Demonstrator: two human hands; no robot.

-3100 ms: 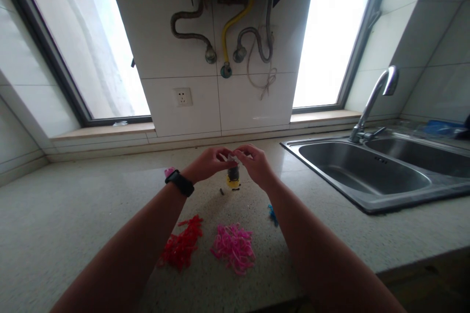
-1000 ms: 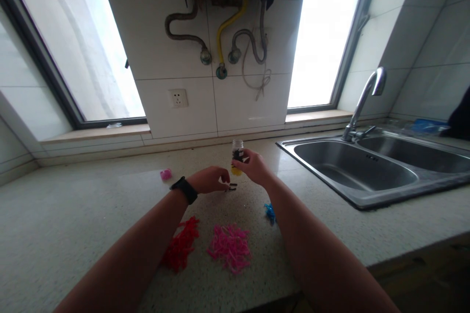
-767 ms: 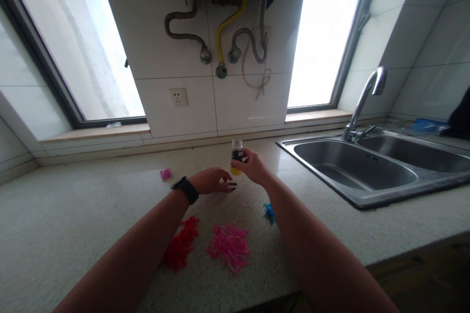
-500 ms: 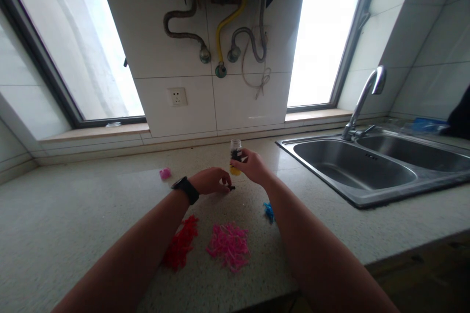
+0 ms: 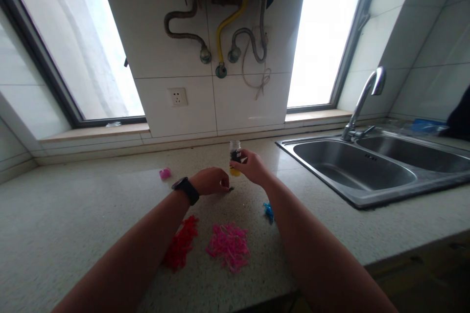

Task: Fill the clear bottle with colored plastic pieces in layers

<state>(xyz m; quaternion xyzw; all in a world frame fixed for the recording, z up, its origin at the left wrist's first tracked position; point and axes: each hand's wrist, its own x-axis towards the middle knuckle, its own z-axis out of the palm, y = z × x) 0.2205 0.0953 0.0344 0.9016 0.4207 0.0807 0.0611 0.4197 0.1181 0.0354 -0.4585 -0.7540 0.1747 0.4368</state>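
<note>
My right hand point(image 5: 252, 165) is wrapped round a small clear jar point(image 5: 235, 145), holding it upright. Black pieces fill its middle and yellow ones lie at the bottom; its mouth is uncovered. Just left of the jar, my left hand point(image 5: 213, 181), with a black watch point(image 5: 186, 190) on the wrist, rests low with its fingers pinched together. At those fingertips a few tiny dark pieces point(image 5: 231, 189) lie on the counter; whatever the pinch holds is too small to make out. Nearer me are a red pile point(image 5: 181, 243), a pink pile point(image 5: 229, 247) of thin pieces and some blue pieces point(image 5: 269, 212).
A pink lid-like object point(image 5: 165, 173) lies on the stone counter point(image 5: 91, 205) to the left. On the right is a steel double sink point(image 5: 352, 166) with a tall faucet point(image 5: 362, 102). Hoses point(image 5: 220, 34) hang from a dark wall unit above.
My left fingers have closed in more tightly, and less of the dark stuff shows at their tips. The jar and my right hand stay almost in place.
</note>
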